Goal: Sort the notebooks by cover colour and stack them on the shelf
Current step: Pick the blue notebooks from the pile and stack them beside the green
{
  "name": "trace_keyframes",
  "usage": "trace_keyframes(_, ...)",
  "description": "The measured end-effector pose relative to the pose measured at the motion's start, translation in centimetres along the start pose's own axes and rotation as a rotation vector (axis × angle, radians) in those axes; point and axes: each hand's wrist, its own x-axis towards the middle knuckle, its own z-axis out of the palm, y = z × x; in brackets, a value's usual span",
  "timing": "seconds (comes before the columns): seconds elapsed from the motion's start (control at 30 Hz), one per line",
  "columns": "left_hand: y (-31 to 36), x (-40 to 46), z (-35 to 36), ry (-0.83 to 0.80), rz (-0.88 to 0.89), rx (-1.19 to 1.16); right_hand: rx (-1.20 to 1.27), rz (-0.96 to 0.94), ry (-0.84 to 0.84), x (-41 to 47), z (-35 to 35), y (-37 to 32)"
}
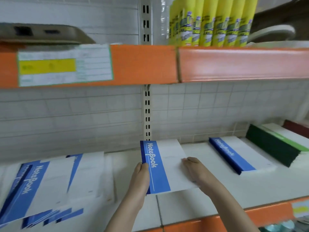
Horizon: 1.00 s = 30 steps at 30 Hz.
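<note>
Two bare forearms reach up from the bottom edge, and between them lies a blue-and-white paper notebook (pixel 163 166) with "NoteBook" printed in white down its blue band. The left hand (pixel 140 177) presses its straight fingers against the blue spine edge, while the right hand (pixel 194 171) rests flat on the white part of the cover near the right edge; neither hand curls round it. The notebook lies flat on the white lower shelf (pixel 209 196), near its middle and just in front of the slotted cream upright. To the left sits a loose, fanned pile of blue-and-white notebooks (pixel 50 186); to the right a neat blue-spined stack (pixel 240 156), and beyond it a green-spined stack (pixel 275 144). The shelf front carries an orange edge strip. Behind is a pale tiled wall (pixel 70 114). Above, an orange-fronted upper shelf (pixel 142 64) bears a white-and-yellow label and a row of yellow bottles (pixel 212 22).
</note>
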Motion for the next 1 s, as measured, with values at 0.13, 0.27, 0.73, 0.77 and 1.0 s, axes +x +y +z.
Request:
trace_keyframes(0.13, 0.1, 0.0, 4.7, -0.005, -0.007, -0.012, -0.008, 0.016, 0.045, 1.1, -4.2, 1.1)
trace_keyframes(0.27, 0.2, 0.3, 9.1, -0.009, -0.003, -0.007, -0.013, 0.020, 0.067, 2.4, -8.2, 2.1)
trace_keyframes(0.73, 1.3, 0.5, 22.6, -0.064, -0.009, -0.001, 0.011, 0.017, 0.062, 6.8, -21.1, 4.5)
trace_keyframes(0.77, 1.3, 0.7, 23.5, -0.072, -0.010, 0.008, 0.015, 0.024, 0.072, 7.2, -21.9, 4.6)
trace_keyframes(1.0, 1.7, 2.5, 28.8, -0.128, 0.006, 0.124, -0.065, 0.010, 0.145, 10.0, -27.2, 5.8)
